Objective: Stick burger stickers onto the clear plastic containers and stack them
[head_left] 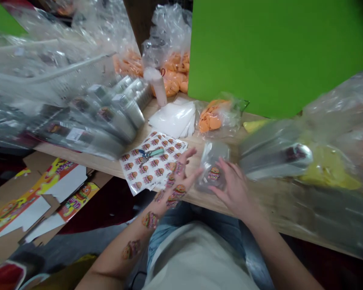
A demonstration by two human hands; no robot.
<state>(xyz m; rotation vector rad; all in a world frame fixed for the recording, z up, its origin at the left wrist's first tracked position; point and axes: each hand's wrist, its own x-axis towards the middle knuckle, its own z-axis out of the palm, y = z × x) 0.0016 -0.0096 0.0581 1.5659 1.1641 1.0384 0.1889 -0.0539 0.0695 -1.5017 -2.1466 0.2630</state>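
A clear plastic container (212, 155) lies on the table in front of me, with a burger sticker (214, 173) on its face. My right hand (234, 187) is curled over its right side, thumb and fingers on either side of the sticker. To the left of the container, my left hand (181, 173) is open, fingers apart, its thumb close to the container's edge. Several burger stickers cling to the back of this hand and run up the forearm. Under and beyond it lie sheets of burger stickers (148, 173), with a small pair of teal-handled nippers (153, 153) on top.
Stacked clear containers (109, 117) and a white basket (69, 76) fill the left. White sheets (174, 119), a bag of orange pieces (213, 119) and a whitish bottle (159, 88) lie behind. Nested clear containers (275, 151) and yellow bags (329, 171) are at right, a green panel (275, 52) beyond.
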